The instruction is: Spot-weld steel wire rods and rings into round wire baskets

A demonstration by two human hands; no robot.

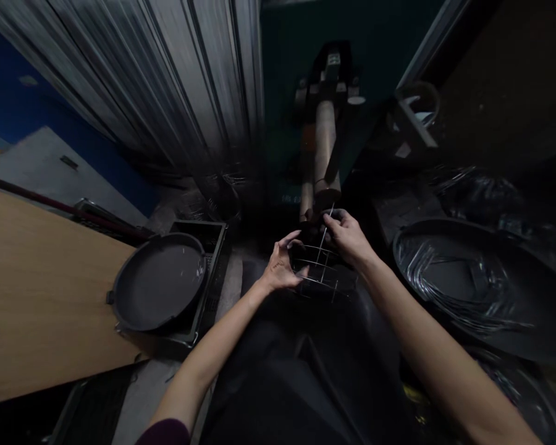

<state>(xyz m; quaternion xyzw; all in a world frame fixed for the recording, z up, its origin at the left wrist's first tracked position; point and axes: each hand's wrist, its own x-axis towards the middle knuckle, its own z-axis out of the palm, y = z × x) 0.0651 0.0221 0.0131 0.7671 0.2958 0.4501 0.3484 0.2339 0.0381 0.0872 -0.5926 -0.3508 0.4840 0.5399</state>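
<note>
A small wire frame (322, 272) of thin metal rods sits in the dim middle of the view, in front of a machine (327, 142) with a long cylinder. My left hand (282, 266) grips the frame's left side with curled fingers. My right hand (347, 235) pinches an upright wire rod (325, 230) at the frame's top. Both forearms reach in from the bottom edge.
A round black tray (160, 281) rests on a dark crate beside a wooden tabletop (37, 290) at the left. At the right a large black pan (477, 284) holds several bent wire pieces. Corrugated metal sheeting (167, 74) stands behind.
</note>
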